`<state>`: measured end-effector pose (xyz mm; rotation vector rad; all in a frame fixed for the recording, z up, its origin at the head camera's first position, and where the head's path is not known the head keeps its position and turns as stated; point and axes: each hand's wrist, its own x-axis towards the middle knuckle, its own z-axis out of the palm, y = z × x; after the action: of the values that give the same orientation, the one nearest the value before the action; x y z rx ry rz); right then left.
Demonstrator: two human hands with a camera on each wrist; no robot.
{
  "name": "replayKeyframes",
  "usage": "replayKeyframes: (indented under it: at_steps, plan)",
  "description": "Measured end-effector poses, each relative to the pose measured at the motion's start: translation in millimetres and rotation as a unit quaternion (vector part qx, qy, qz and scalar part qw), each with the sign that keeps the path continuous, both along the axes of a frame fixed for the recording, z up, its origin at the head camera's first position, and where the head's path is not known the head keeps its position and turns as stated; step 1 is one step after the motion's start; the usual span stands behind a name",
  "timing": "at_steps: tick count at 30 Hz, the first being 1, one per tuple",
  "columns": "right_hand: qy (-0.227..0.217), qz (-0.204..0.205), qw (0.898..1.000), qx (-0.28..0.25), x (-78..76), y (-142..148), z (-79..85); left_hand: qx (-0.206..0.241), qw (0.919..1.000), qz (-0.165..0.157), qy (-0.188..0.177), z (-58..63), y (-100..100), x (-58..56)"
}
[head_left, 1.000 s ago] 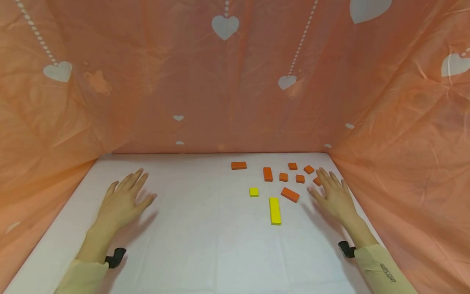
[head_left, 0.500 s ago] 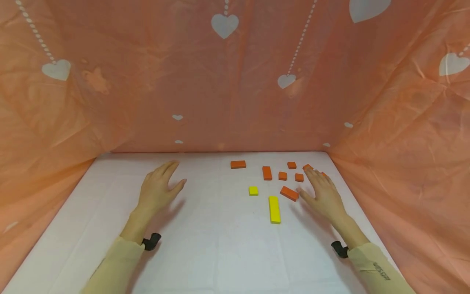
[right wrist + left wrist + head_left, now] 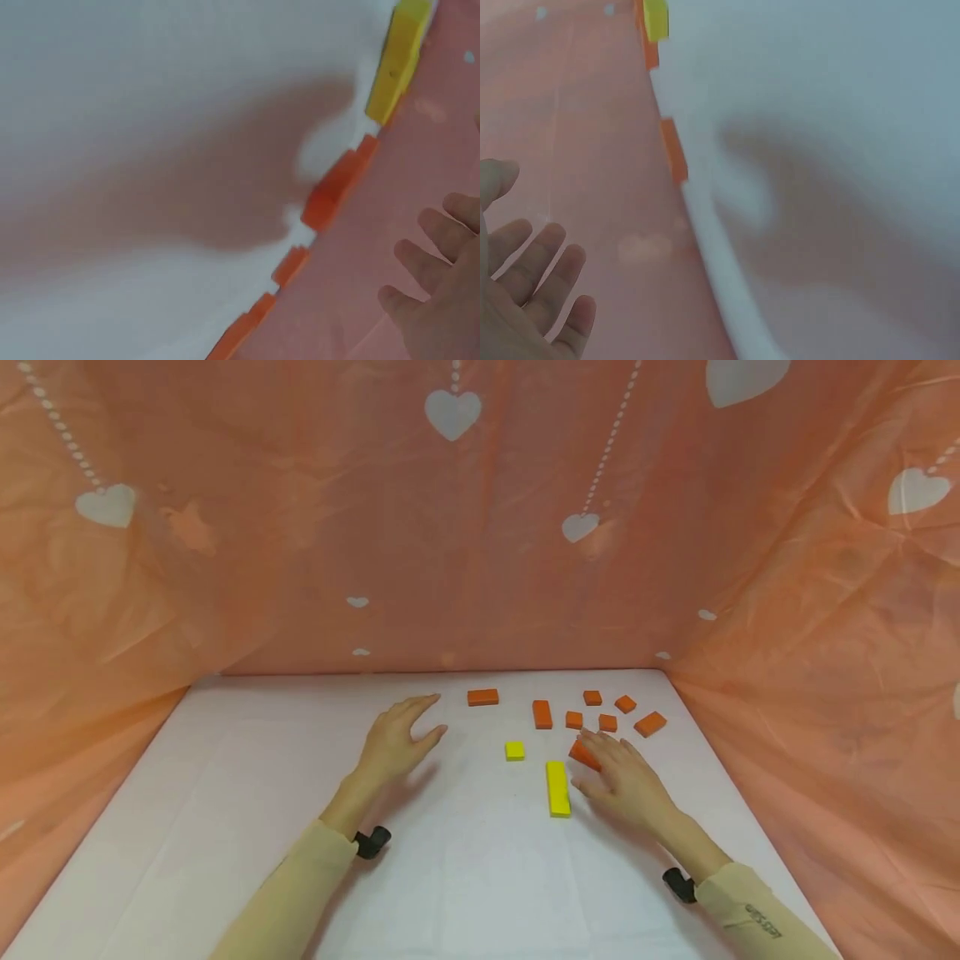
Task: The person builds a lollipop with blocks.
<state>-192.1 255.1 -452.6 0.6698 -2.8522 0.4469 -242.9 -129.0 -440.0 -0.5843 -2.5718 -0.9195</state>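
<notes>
My left hand (image 3: 390,745) hovers over the white table with its fingers extended and thumb apart, holding nothing. Closest to it are a long orange block (image 3: 483,697) and a small yellow square block (image 3: 514,751). My right hand (image 3: 628,783) is held above another long orange block (image 3: 582,754) and hides part of it. Whether its fingers touch that block I cannot tell from the head view; in the right wrist view the fingers (image 3: 420,266) are spread with nothing between them. Just left of the right thumb lies a long yellow block (image 3: 558,789).
Behind the right hand are several small orange blocks (image 3: 592,697) and a longer orange one (image 3: 650,724) near the table's right edge. Another orange block (image 3: 542,714) lies left of them. An orange cloth (image 3: 450,543) with hearts encloses the white table (image 3: 480,877) at back and sides.
My left hand has moved right, toward the middle of the table. The right hand has shifted left and nearer, uncovering the orange block at the right and partly covering another. The blocks stay in place.
</notes>
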Motion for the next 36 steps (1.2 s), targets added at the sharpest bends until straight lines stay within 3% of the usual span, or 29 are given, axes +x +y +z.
replayKeyframes:
  at_steps: [9, 15, 25, 31, 36]
  plan:
    - [-0.029, 0.052, 0.998, 0.032, 7.4, -13, -8.4, 0.014, 0.9936, -0.046, -0.102, -7.0, 39, -10.2]
    - [-0.086, 0.045, 0.995, 0.023, 8.4, -17, -9.7, 0.010, 0.9852, -0.087, -0.148, -13.7, 58, -18.8]
    - [-0.104, 0.053, 0.993, 0.036, 7.4, -17, -12.5, -0.086, 0.9754, -0.139, -0.148, -22.2, 79, -30.9]
    - [-0.108, 0.057, 0.991, 0.050, 5.8, -17, -14.0, -0.124, 0.9679, -0.146, -0.163, -26.3, 89, -34.6]
    - [-0.113, 0.059, 0.991, 0.049, 5.1, -17, -14.7, -0.175, 0.9607, -0.153, -0.152, -27.9, 97, -34.8]
